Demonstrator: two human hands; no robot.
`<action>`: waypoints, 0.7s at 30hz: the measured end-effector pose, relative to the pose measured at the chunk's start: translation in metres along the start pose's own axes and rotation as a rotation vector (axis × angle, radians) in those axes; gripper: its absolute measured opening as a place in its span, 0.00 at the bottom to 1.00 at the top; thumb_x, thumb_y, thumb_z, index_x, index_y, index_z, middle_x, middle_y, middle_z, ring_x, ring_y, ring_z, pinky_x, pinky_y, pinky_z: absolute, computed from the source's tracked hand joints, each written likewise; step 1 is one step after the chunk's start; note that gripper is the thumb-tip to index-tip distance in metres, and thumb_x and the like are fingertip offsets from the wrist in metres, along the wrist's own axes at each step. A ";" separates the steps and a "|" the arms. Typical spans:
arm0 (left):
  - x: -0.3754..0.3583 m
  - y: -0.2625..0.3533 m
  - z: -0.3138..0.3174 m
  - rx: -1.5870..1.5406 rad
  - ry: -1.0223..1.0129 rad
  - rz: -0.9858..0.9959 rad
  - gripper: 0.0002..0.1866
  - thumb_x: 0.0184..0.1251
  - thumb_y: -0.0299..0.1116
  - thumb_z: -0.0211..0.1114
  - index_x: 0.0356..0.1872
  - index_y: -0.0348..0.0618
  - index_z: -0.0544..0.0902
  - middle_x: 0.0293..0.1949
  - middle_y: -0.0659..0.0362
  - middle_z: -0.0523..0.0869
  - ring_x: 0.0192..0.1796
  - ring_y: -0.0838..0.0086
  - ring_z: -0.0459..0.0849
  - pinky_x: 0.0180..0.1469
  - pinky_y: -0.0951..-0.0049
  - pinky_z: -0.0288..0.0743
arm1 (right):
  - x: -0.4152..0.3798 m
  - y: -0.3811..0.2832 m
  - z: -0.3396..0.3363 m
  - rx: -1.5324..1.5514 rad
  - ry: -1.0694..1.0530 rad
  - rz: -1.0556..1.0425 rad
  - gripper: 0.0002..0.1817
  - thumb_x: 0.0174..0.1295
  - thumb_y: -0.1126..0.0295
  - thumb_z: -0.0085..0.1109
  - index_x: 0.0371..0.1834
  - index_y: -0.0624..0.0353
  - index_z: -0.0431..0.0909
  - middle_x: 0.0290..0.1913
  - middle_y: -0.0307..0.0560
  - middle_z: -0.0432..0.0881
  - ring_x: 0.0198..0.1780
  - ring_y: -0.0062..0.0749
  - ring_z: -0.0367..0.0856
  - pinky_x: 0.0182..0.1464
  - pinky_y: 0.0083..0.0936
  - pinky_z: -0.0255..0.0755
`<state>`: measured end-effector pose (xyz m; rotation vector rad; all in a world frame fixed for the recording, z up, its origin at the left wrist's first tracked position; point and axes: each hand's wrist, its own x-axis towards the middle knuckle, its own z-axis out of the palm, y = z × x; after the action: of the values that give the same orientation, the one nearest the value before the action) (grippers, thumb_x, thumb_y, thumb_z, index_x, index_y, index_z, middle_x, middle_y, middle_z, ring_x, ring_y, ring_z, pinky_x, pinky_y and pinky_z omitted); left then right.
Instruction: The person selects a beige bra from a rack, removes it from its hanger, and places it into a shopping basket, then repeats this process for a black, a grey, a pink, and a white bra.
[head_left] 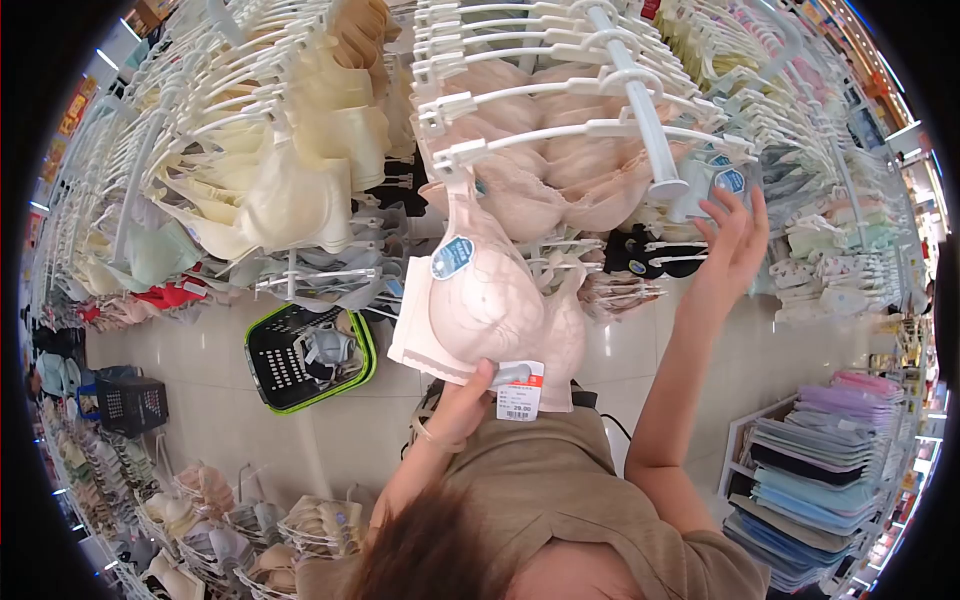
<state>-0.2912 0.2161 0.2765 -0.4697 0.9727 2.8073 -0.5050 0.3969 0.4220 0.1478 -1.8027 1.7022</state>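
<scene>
A pale pink bra (490, 305) hangs by its strap from the end of a white hanger (590, 130) at the front of the rack. My left hand (462, 402) grips the bra's lower edge beside a white price tag (519, 392). A blue oval label (452, 258) sits on the left cup. My right hand (735, 235) is raised at the right, fingers spread and holding nothing, just below the hanger's right end and near another blue oval label (730, 180).
A metal display rod (640, 110) points toward me. Cream bras (285, 200) hang on the left. A black and green basket (262, 365) with items inside stands on the floor. Folded clothes (815, 480) fill a shelf at lower right; a dark basket (130, 402) is at far left.
</scene>
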 end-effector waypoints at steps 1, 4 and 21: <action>0.000 0.001 0.006 0.008 0.011 0.006 0.25 0.74 0.40 0.57 0.67 0.44 0.65 0.57 0.60 0.77 0.55 0.75 0.77 0.57 0.68 0.70 | -0.009 0.007 -0.001 0.002 -0.002 -0.002 0.18 0.74 0.65 0.46 0.59 0.66 0.68 0.44 0.50 0.81 0.43 0.30 0.80 0.48 0.26 0.73; -0.002 0.002 0.013 0.059 0.049 -0.002 0.24 0.75 0.41 0.56 0.65 0.41 0.66 0.58 0.58 0.77 0.59 0.69 0.76 0.61 0.63 0.69 | -0.033 0.016 -0.008 -0.090 0.171 -0.171 0.13 0.70 0.69 0.53 0.53 0.64 0.72 0.45 0.51 0.81 0.45 0.32 0.79 0.48 0.28 0.72; -0.021 0.006 0.003 0.062 -0.065 -0.083 0.28 0.74 0.39 0.57 0.70 0.40 0.61 0.61 0.57 0.74 0.61 0.71 0.74 0.63 0.67 0.68 | -0.033 -0.059 0.143 -0.690 -0.862 -0.949 0.16 0.55 0.54 0.65 0.28 0.56 0.81 0.27 0.40 0.79 0.35 0.33 0.80 0.39 0.29 0.74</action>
<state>-0.2736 0.2122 0.2891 -0.3990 1.0002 2.6930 -0.5026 0.2437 0.4626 1.3300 -2.2106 0.2843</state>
